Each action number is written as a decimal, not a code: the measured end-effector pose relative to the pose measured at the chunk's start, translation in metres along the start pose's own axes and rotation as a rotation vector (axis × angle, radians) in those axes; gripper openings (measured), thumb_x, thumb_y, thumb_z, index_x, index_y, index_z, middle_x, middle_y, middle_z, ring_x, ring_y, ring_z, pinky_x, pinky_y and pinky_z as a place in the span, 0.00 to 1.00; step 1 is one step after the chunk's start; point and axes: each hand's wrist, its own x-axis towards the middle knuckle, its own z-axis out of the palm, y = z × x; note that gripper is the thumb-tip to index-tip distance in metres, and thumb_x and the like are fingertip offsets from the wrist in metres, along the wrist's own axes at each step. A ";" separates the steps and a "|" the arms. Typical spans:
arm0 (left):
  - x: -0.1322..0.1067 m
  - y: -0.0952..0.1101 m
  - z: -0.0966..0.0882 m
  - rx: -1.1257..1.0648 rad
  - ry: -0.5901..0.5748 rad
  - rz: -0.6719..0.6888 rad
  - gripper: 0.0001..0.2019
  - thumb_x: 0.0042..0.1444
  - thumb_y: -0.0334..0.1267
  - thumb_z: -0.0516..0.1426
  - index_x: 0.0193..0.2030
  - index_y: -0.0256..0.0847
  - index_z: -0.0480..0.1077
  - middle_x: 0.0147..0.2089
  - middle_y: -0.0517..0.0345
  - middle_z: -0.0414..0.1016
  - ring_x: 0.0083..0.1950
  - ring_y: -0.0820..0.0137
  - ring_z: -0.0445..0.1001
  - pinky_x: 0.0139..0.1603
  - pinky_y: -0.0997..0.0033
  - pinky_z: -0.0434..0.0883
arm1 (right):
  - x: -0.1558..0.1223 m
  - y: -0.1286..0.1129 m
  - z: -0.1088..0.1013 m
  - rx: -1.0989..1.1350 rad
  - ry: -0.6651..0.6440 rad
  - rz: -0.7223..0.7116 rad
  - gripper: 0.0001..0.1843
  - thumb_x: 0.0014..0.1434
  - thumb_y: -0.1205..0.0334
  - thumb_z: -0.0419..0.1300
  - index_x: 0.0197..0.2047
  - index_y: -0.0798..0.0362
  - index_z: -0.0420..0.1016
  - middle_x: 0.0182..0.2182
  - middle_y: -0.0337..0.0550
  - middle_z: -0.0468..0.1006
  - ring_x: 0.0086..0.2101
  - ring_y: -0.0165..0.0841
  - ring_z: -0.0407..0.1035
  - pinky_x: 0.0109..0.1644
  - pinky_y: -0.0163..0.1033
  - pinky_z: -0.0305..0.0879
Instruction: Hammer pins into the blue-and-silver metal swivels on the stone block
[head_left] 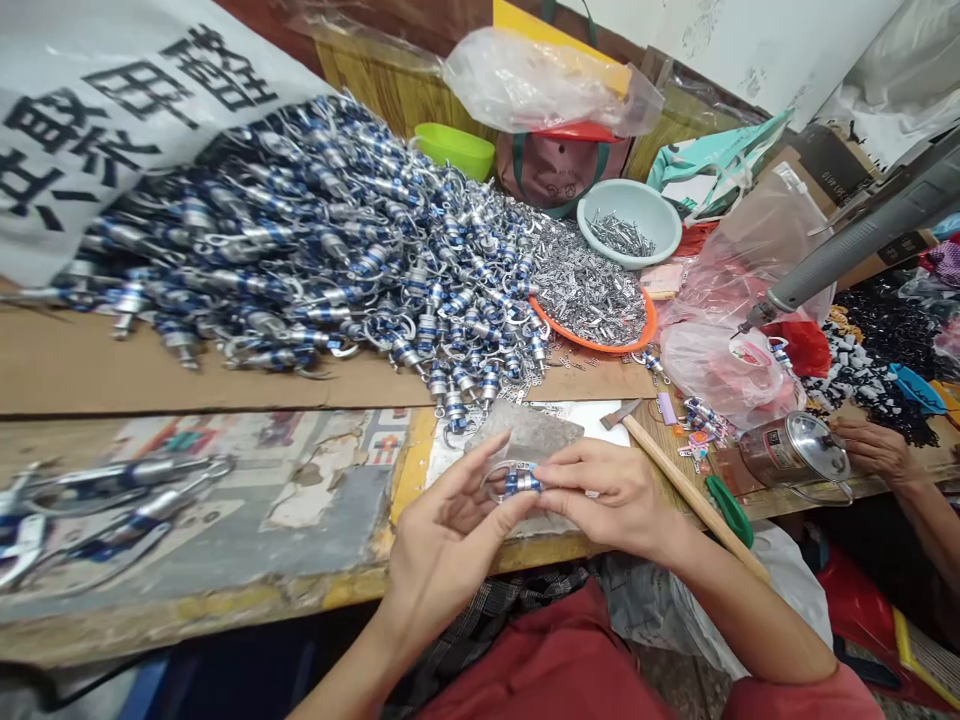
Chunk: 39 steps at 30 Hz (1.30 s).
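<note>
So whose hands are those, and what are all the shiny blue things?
The camera sits on a person's head and looks down, so you see that person's own hands. The left hand and right hand together hold one small blue and silver metal clip over a grey stone slab. Behind it on the table lies a big heap of clips, an orange tray and a pale bowl of little metal bits, and a hammer. The hand at the far right belongs to somebody else.
</note>
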 end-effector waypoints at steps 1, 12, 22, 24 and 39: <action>0.001 -0.002 0.000 -0.009 -0.005 -0.025 0.29 0.38 0.41 0.66 0.51 0.39 0.70 0.44 0.52 0.78 0.44 0.65 0.75 0.46 0.69 0.73 | 0.005 0.005 -0.005 -0.010 -0.092 0.028 0.08 0.57 0.62 0.58 0.34 0.55 0.78 0.31 0.43 0.79 0.31 0.27 0.73 0.35 0.29 0.70; 0.009 -0.005 -0.001 -0.100 -0.140 -0.141 0.41 0.41 0.39 0.65 0.62 0.37 0.53 0.28 0.60 0.75 0.33 0.69 0.75 0.37 0.71 0.75 | 0.065 0.103 -0.005 -0.851 -0.377 0.354 0.14 0.57 0.76 0.49 0.40 0.60 0.73 0.36 0.55 0.75 0.39 0.40 0.69 0.42 0.41 0.64; 0.006 -0.007 0.002 -0.166 -0.077 -0.141 0.43 0.40 0.37 0.65 0.63 0.37 0.52 0.30 0.59 0.76 0.35 0.70 0.76 0.41 0.72 0.74 | 0.034 0.050 -0.022 -0.217 -0.074 0.134 0.05 0.55 0.70 0.57 0.34 0.56 0.74 0.30 0.40 0.78 0.31 0.27 0.72 0.36 0.31 0.68; 0.008 -0.007 0.001 -0.169 -0.066 -0.170 0.44 0.38 0.37 0.66 0.63 0.38 0.52 0.29 0.59 0.77 0.33 0.69 0.77 0.39 0.70 0.75 | 0.024 0.034 -0.020 -0.071 -0.028 0.007 0.06 0.54 0.73 0.57 0.34 0.56 0.74 0.30 0.40 0.79 0.32 0.28 0.72 0.37 0.31 0.68; 0.013 -0.004 0.002 -0.208 -0.101 -0.202 0.49 0.35 0.34 0.67 0.64 0.35 0.48 0.26 0.61 0.78 0.29 0.72 0.76 0.37 0.72 0.74 | 0.021 0.009 -0.013 -0.300 -0.379 -0.067 0.10 0.55 0.73 0.54 0.34 0.56 0.76 0.29 0.42 0.76 0.30 0.29 0.68 0.32 0.32 0.62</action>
